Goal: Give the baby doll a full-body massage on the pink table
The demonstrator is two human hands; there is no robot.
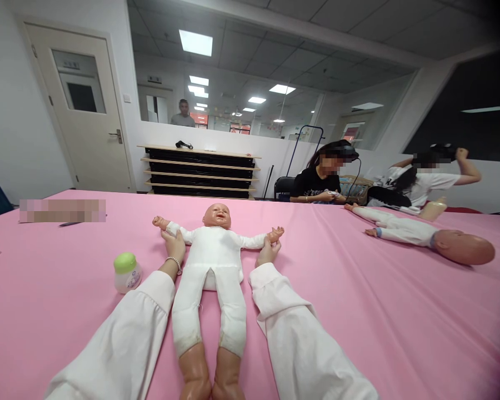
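A baby doll (211, 261) in a white suit lies on its back on the pink table cover (358, 311), arms spread and feet towards me. My left hand (174, 244) is closed round the doll's arm near the wrist on the left. My right hand (269, 251) grips the doll's other arm near the wrist on the right. Both my arms are in white sleeves, and a bead bracelet sits on my left wrist.
A small white jar with a green lid (126, 272) stands left of the doll. A second doll (425, 236) lies at the far right, near a bottle (433, 209). Two people with headsets sit behind the table. A door and low shelves stand at the back.
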